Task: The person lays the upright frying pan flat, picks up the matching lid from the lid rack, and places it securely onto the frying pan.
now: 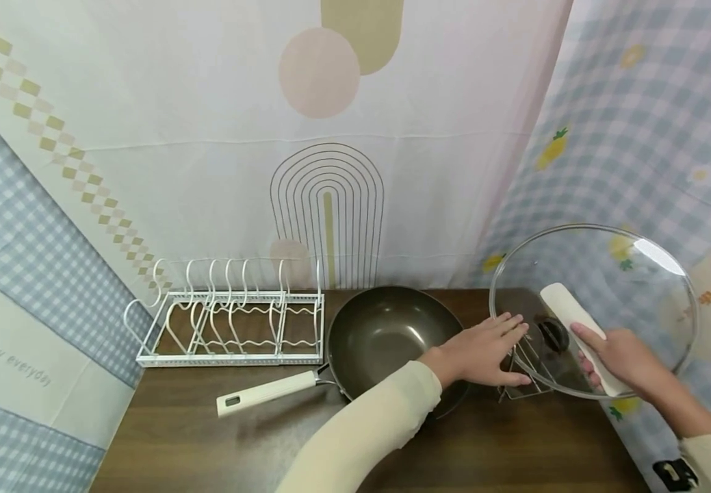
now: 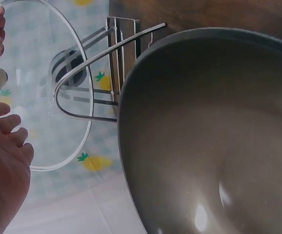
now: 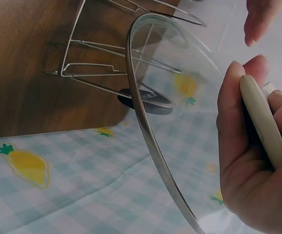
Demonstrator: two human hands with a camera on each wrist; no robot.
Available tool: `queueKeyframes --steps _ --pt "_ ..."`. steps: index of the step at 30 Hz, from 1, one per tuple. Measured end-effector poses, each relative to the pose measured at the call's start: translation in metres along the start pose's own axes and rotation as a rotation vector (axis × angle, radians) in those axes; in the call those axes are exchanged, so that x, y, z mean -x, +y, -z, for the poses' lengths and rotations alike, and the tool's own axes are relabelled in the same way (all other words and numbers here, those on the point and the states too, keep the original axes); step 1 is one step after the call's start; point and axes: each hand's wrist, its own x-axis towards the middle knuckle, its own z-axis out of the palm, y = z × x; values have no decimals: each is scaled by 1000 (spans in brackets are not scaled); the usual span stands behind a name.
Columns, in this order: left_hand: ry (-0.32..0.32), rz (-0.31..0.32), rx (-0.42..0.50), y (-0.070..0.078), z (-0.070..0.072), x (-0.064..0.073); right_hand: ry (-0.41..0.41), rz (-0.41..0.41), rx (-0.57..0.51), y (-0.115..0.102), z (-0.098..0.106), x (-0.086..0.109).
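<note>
My right hand (image 1: 620, 359) grips the long white handle (image 1: 567, 311) of a big round glass lid (image 1: 644, 301) with a metal rim. The lid is tilted up at the right, above the table. My left hand (image 1: 484, 352) reaches over the right side of a dark frying pan (image 1: 380, 335), its fingers extended near the lid's left edge. Whether they touch the lid I cannot tell. The pan stands on the table, its cream handle (image 1: 269, 392) pointing left. Through the glass shows a wire stand (image 3: 75, 44), and by it a round black piece (image 3: 151, 105).
A white wire rack (image 1: 232, 359) with several upright loops stands left of the pan. The wooden table (image 1: 207, 452) meets a patterned cloth wall (image 1: 207, 192) at the back. Checked cloth (image 1: 614, 116) hangs along the right side.
</note>
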Motion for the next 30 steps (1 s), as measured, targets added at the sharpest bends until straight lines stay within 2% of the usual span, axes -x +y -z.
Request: queueKeyframes --steps 7,17,23,30 --pt "25 11 72 2 4 2 29 19 77 -7 7 3" --pt "68 46 314 -4 11 18 56 76 132 -11 9 5" --pt "68 56 428 -3 10 24 67 76 117 -12 13 7" --pt "140 46 489 -4 11 34 75 85 94 -21 21 10"
